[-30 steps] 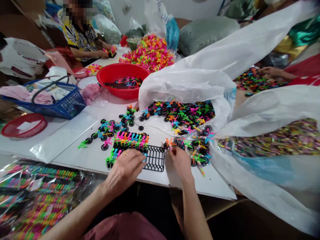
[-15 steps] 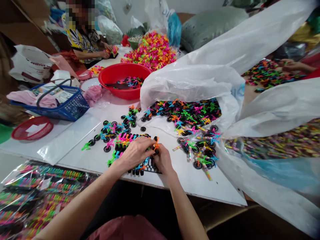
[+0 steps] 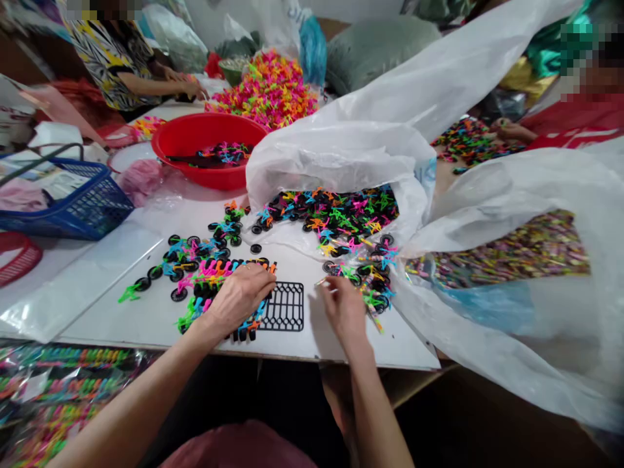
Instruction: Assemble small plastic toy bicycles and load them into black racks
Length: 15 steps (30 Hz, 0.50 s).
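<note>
Near the middle of the table, my left hand [image 3: 244, 292] rests over a packed row of small plastic toy bicycles [image 3: 205, 286] with black wheels. Its fingers are closed around the right end of the row, beside an orange bicycle. The bicycles stand on a flat black plastic grid rack [image 3: 287, 305], whose right part shows bare. To the right of the rack, my right hand [image 3: 344, 305] is apart from it, with thumb and forefinger pinching a small thin light-coloured piece. Loose toy bicycles and colourful printed sticks [image 3: 375, 318] lie just beyond it.
An open white plastic bag [image 3: 341, 149] spills more bicycles behind my hands. Another bag [image 3: 497, 195] at right holds printed sticks. A red basin [image 3: 205, 123], a blue basket [image 3: 73, 201] and loose bicycles [image 3: 185, 253] are left. Two co-workers sit across the table.
My right hand has left the rack and moved right, now pinching a small thin piece. My left hand stays over the bicycle row. The view has shifted to the right.
</note>
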Available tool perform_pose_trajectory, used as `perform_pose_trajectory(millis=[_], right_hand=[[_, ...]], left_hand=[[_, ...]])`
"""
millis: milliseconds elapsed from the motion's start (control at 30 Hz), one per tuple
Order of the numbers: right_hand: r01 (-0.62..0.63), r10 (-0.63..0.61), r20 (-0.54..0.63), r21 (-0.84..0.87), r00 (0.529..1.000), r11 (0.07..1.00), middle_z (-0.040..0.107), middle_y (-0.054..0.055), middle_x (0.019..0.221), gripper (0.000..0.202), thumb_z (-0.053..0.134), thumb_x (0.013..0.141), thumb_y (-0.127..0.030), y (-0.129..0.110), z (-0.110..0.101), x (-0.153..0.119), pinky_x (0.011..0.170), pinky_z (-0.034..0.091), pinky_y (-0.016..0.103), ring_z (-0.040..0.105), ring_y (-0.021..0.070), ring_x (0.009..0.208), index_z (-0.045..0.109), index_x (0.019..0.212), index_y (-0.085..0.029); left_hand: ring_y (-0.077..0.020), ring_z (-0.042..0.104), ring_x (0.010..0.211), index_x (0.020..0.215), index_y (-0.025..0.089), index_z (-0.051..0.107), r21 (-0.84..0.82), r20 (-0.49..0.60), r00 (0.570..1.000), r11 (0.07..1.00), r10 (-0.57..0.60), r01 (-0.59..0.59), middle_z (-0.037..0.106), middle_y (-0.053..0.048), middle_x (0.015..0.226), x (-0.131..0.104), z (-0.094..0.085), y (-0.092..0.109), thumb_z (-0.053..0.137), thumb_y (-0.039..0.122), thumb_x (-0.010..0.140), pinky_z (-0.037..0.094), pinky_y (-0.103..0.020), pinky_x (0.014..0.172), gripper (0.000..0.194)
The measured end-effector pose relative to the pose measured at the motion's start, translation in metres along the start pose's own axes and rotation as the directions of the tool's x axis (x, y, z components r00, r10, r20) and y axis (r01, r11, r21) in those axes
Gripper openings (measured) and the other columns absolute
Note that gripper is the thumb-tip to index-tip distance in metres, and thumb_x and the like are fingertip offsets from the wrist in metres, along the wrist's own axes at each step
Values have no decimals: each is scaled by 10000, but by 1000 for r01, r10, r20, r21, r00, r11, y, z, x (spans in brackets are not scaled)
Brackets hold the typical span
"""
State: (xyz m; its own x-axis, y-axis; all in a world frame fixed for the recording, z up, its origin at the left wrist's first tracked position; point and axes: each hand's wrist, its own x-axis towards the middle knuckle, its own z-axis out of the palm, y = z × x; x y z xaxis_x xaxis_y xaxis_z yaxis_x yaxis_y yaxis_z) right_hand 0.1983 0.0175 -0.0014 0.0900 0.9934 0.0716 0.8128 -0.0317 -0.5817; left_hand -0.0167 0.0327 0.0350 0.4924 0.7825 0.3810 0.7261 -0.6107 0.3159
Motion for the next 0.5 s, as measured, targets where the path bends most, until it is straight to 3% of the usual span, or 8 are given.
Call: perform_pose_trajectory(millis=[67, 100, 200, 267, 333, 400, 500], right_hand=[[-210, 203, -53, -276, 978, 938, 638, 129, 900, 239, 507, 837, -313, 14, -22, 5, 653, 432, 308, 615, 226, 767, 592, 970, -134], [-255, 257, -46, -369, 965, 894, 642, 143, 897, 230, 519, 823, -312, 19, -29, 8, 646, 428, 320, 620, 247, 772, 601, 938, -130], [-275, 283, -38, -388, 958, 880, 654, 137, 850, 215, 504, 816, -314, 20, -36, 18, 630, 418, 317, 623, 250, 749, 611, 880, -139], [-233, 223, -74, -194, 972, 953, 651, 95, 783, 226, 499, 812, -351, 12, -30, 18, 616, 413, 290, 609, 212, 704, 605, 859, -156], [-109, 114, -41, 111, 993, 988, 630, 42, 716, 223, 513, 789, -363, -3, -17, 9, 586, 410, 258, 577, 168, 637, 590, 866, -169], [30, -51, 45, 387, 998, 922, 604, 3, 680, 191, 505, 773, -324, -21, 3, -5, 557, 410, 234, 540, 138, 587, 580, 875, -181], [92, -205, 139, 567, 969, 818, 594, -2, 668, 122, 483, 755, -244, -42, 38, -27, 561, 427, 231, 527, 133, 592, 580, 804, -190]], left_hand=[[-167, 575, 788, 863, 157, 631, -1, -9, 1000, 1000, 2, -2, 632, -46, 796, -1, 1, -1, 499, 241, 880, 457, -291, 758, 157], [-166, 576, 787, 861, 156, 630, -3, -8, 1000, 1000, 3, -3, 632, -46, 795, 0, 2, -2, 497, 241, 881, 457, -291, 758, 160], [-167, 576, 779, 851, 153, 633, 9, 12, 1000, 1000, -8, 8, 622, -42, 772, 6, 3, -9, 505, 239, 876, 459, -290, 749, 156], [-169, 575, 755, 839, 148, 637, 36, 25, 999, 999, -34, 33, 610, -39, 741, 11, 1, -14, 517, 234, 868, 464, -294, 736, 151], [-176, 576, 772, 857, 141, 639, 68, -6, 999, 996, -53, 54, 614, -50, 767, 14, -4, -16, 522, 226, 863, 468, -308, 756, 145], [-187, 572, 847, 919, 135, 631, 86, -88, 994, 994, -58, 66, 626, -71, 857, 11, -12, -12, 506, 211, 870, 461, -330, 810, 155], [-186, 557, 920, 1012, 142, 603, 43, -149, 986, 996, -72, 80, 628, -79, 950, -8, -24, 6, 475, 178, 881, 447, -339, 855, 186]])
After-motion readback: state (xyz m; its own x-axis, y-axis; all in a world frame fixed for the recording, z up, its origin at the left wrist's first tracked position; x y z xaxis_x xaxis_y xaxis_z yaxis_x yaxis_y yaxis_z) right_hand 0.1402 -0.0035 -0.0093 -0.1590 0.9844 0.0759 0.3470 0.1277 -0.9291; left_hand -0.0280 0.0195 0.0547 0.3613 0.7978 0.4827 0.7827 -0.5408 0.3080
